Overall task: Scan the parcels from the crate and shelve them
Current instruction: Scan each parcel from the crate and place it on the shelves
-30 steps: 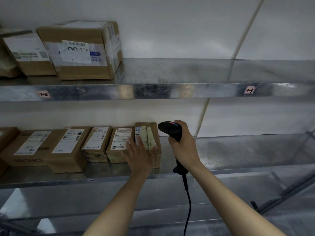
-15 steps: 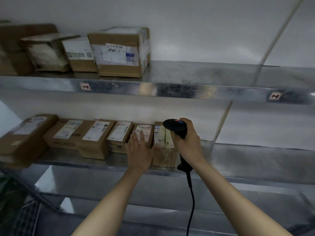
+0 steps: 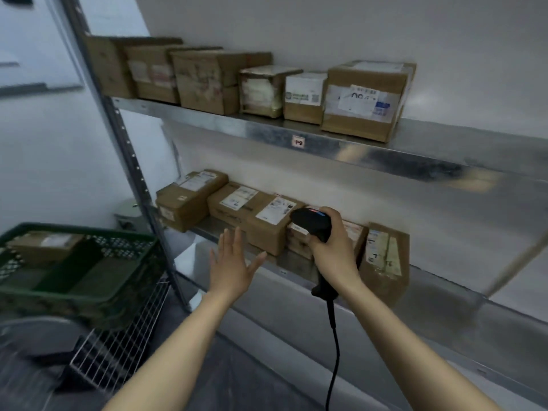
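Note:
My right hand (image 3: 333, 250) grips a black corded barcode scanner (image 3: 314, 225) in front of the middle shelf (image 3: 444, 295). A row of labelled cardboard parcels lies on that shelf; the rightmost parcel (image 3: 384, 259) stands upright just right of my hand. My left hand (image 3: 232, 266) hovers with straight spread fingers, holding nothing, in front of the shelf edge and off the parcels. At lower left a green plastic crate (image 3: 74, 292) holds a cardboard parcel (image 3: 44, 244) in its far left corner.
The upper shelf (image 3: 415, 155) carries several cardboard boxes, the largest (image 3: 364, 99) at the right end. A perforated metal upright (image 3: 130, 161) stands between crate and shelves. The crate rests on a wire rack (image 3: 118, 345). The right part of both shelves is bare metal.
My left hand has come off the shelved parcels and moved left, away from the shelf. The view has swung left, bringing the crate and upright into sight. The scanner stays gripped.

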